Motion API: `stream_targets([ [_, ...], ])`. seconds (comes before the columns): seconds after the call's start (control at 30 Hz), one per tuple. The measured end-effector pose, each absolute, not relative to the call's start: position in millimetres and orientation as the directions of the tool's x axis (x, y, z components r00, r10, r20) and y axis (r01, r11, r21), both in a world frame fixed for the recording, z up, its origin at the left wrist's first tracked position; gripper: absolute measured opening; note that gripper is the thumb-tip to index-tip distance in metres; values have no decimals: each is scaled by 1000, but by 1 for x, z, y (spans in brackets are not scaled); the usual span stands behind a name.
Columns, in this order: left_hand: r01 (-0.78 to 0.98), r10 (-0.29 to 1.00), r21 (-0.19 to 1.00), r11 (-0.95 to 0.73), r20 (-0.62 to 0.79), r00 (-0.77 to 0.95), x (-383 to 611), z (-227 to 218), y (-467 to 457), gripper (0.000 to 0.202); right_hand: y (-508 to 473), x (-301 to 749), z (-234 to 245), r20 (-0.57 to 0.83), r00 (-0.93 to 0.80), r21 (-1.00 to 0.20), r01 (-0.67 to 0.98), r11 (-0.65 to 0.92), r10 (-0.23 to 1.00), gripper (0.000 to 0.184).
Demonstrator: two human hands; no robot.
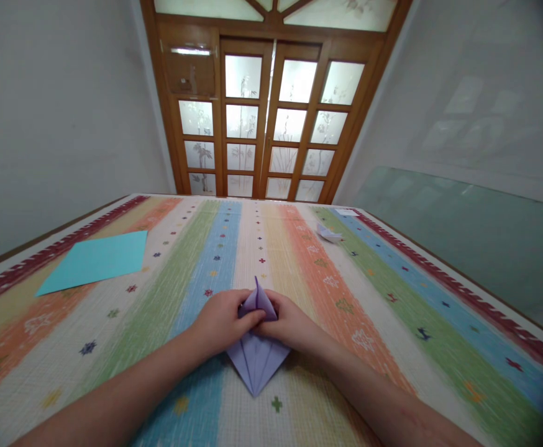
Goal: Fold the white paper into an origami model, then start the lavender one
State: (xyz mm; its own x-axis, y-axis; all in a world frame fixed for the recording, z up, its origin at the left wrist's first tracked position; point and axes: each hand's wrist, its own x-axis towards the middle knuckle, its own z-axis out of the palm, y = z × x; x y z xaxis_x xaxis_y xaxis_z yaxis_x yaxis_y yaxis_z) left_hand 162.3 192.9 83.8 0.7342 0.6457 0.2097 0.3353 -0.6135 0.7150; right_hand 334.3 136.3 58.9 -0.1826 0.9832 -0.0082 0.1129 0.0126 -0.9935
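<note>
A lilac folded paper (255, 363) lies on the striped mat (392, 310), one point toward me and another point sticking up between my hands. My left hand (222, 321) is closed on the paper's upper left part, fingers curled over the fold. My right hand (286, 323) presses the upper right part, fingers bent and meeting the left hand's fingertips at the middle. The centre of the paper is hidden under my fingers.
A turquoise paper sheet (98, 261) lies flat at the left. A small white folded paper (329, 233) sits at the far right of the mat. A wooden door with frosted panes (271, 124) stands beyond the mat's far edge. Walls rise left and right.
</note>
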Motion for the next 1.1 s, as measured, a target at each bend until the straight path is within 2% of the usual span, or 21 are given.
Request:
stream_targets([
  [0.1, 360, 671, 638, -681, 346, 655, 160, 88, 191, 24, 135, 333, 61, 17, -163, -988, 149, 42, 987, 56],
  [0.2, 301, 643, 621, -724, 450, 620, 156, 89, 190, 31, 133, 332, 59, 10, -117, -976, 214, 35, 993, 66],
  [0.33, 203, 582, 613, -763, 516, 628, 153, 89, 189, 30, 131, 331, 60, 51, -130, -954, 286, 87, 990, 59],
  [0.43, 171, 572, 627, -760, 520, 634, 153, 89, 187, 34, 131, 330, 65, 65, -167, -946, 302, 114, 984, 47],
  [0.6, 183, 651, 698, -692, 494, 576, 156, 87, 184, 31, 128, 328, 69, 23, -169, -923, 375, 85, 985, 38],
  [0.7, 184, 688, 728, -661, 489, 537, 157, 87, 183, 25, 126, 325, 69, 43, -179, -900, 420, 116, 983, 33],
  [0.83, 153, 727, 775, -613, 477, 494, 159, 85, 185, 24, 124, 320, 72, 41, -185, -897, 425, 118, 982, 32],
  [1.1, -17, 777, 880, -474, 427, 463, 160, 83, 187, 20, 124, 321, 75, -14, -186, -925, 375, 58, 982, 33],
])
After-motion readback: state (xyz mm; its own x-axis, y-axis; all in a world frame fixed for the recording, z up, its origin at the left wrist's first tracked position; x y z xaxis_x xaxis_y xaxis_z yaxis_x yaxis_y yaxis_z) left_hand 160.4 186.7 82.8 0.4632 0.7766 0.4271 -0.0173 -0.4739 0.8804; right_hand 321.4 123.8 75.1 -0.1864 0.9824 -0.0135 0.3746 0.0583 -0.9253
